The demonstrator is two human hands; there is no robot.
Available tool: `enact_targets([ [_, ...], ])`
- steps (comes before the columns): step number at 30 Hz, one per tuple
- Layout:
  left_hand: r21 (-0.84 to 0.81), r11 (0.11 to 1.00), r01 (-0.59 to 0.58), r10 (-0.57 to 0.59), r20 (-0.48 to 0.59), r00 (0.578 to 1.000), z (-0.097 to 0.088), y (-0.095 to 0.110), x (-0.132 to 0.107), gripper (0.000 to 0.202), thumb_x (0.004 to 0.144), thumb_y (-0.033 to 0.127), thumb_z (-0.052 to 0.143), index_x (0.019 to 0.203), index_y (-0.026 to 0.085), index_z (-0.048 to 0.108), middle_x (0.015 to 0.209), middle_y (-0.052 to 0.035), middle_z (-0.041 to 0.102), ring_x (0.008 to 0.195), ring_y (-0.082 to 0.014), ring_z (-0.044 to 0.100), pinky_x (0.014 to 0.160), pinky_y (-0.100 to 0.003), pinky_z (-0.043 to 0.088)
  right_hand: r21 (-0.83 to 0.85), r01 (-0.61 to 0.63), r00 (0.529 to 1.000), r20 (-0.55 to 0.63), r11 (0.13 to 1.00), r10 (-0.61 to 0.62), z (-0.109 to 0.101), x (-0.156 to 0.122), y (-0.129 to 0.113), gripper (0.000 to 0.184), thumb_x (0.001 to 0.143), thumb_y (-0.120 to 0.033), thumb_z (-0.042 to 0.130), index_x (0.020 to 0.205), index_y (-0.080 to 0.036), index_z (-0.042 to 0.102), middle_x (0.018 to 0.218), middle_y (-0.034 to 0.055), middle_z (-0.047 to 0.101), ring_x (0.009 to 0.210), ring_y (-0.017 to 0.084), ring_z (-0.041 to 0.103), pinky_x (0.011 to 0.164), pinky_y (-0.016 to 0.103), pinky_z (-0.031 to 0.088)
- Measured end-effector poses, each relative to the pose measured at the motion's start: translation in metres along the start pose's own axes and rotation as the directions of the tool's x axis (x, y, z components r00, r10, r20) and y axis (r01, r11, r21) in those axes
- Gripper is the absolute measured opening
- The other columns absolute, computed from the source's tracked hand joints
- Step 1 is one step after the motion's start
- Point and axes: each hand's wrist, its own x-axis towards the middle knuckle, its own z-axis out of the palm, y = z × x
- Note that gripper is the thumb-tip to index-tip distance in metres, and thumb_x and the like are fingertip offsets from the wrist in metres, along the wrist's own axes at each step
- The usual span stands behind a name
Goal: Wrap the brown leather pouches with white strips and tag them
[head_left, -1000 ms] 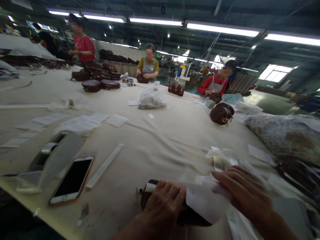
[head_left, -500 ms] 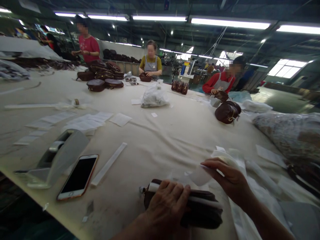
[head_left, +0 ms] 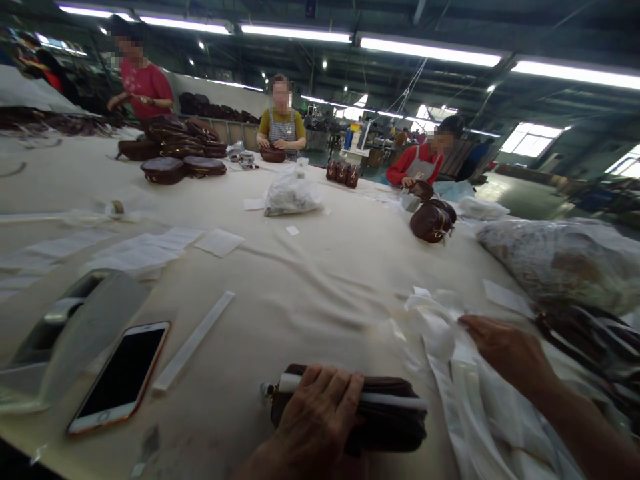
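My left hand (head_left: 323, 413) is closed over a dark brown leather pouch (head_left: 393, 417) that lies on the table near me. A pale strip runs along the pouch's folded edge, and metal hardware (head_left: 269, 392) shows at its left end. My right hand (head_left: 505, 350), slightly blurred, is over a heap of white strips and clear plastic (head_left: 465, 380) to the right of the pouch. Its fingers are pressed together; what they hold, if anything, I cannot make out. A faint translucent film (head_left: 400, 337) shows between the pouch and the heap.
To the left are a phone (head_left: 120, 377), a tape dispenser (head_left: 75, 333), a white strip (head_left: 194, 341) and white sheets (head_left: 145, 250). Further back lie a plastic bag (head_left: 293, 190) and brown pouches (head_left: 175, 150). A large plastic-wrapped bundle (head_left: 560, 257) is at right. Several people work across the table.
My right hand has moved right, from beside the pouch with a translucent sheet at its fingers, to the white heap. My left hand stays on the pouch. The view has turned right.
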Motion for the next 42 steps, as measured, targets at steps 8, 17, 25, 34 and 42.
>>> enact_targets([
  [8, -0.024, 1.0, 0.005, -0.004, 0.049, 0.999, 0.0, -0.001, -0.001, 0.033, 0.098, 0.022, 0.031, 0.118, 0.008, 0.052, 0.101, -0.0102, 0.062, 0.09, -0.0221, 0.057, 0.084, -0.038, 0.042, 0.101, 0.053, 0.982, -0.185, 0.993, -0.033, -0.02, 0.008, -0.009, 0.034, 0.083, -0.05, 0.045, 0.079, -0.022, 0.064, 0.07, 0.0052, 0.069, 0.062, 0.021, 0.064, 0.062, 0.033, 0.05],
  [17, -0.106, 0.991, 0.081, -0.075, 0.058, 0.995, -0.001, 0.0, -0.001, 0.043, 0.098, 0.025, 0.035, 0.135, 0.003, 0.033, 0.098, -0.0109, 0.064, 0.084, -0.0205, 0.059, 0.08, -0.037, 0.045, 0.011, 0.579, 0.801, -0.196, 0.815, -0.566, -0.006, 0.009, -0.061, 0.02, 0.092, -0.018, 0.044, 0.1, -0.021, 0.062, 0.084, 0.0032, 0.069, 0.073, 0.015, 0.064, 0.066, 0.026, 0.049],
  [25, -0.145, 0.985, 0.092, -0.091, 0.008, 0.996, -0.003, 0.0, 0.003, 0.052, 0.098, 0.025, 0.035, 0.142, 0.004, 0.018, 0.092, -0.0081, 0.064, 0.08, -0.0194, 0.057, 0.073, -0.035, 0.044, 0.313, 0.796, 0.578, -0.14, 0.518, -0.804, 0.012, -0.024, -0.142, 0.014, 0.089, -0.01, 0.048, 0.1, -0.016, 0.054, 0.071, 0.0008, 0.061, 0.063, 0.013, 0.055, 0.065, 0.028, 0.042],
  [34, -0.084, 0.996, 0.002, 0.0, 0.021, 1.0, -0.001, -0.003, -0.005, 0.032, 0.088, 0.029, 0.054, 0.119, 0.023, 0.054, 0.099, -0.0063, 0.059, 0.084, -0.0194, 0.055, 0.075, -0.034, 0.039, 0.624, 0.39, 0.776, 0.173, 0.677, -0.607, 0.001, -0.038, -0.101, 0.032, 0.085, -0.031, 0.061, 0.115, -0.022, 0.055, 0.103, 0.0076, 0.066, 0.096, 0.02, 0.063, 0.081, 0.03, 0.052],
  [42, -0.117, 0.993, -0.027, 0.015, -0.105, 0.994, 0.009, -0.001, -0.008, 0.036, 0.089, 0.042, 0.044, 0.111, 0.019, 0.059, 0.098, -0.0101, 0.059, 0.086, -0.0217, 0.055, 0.081, -0.037, 0.039, 0.477, 0.16, 0.907, 0.274, 0.864, -0.319, 0.075, -0.059, -0.019, 0.04, 0.078, -0.016, 0.055, 0.115, -0.027, 0.062, 0.116, 0.0079, 0.062, 0.109, 0.024, 0.059, 0.091, 0.041, 0.051],
])
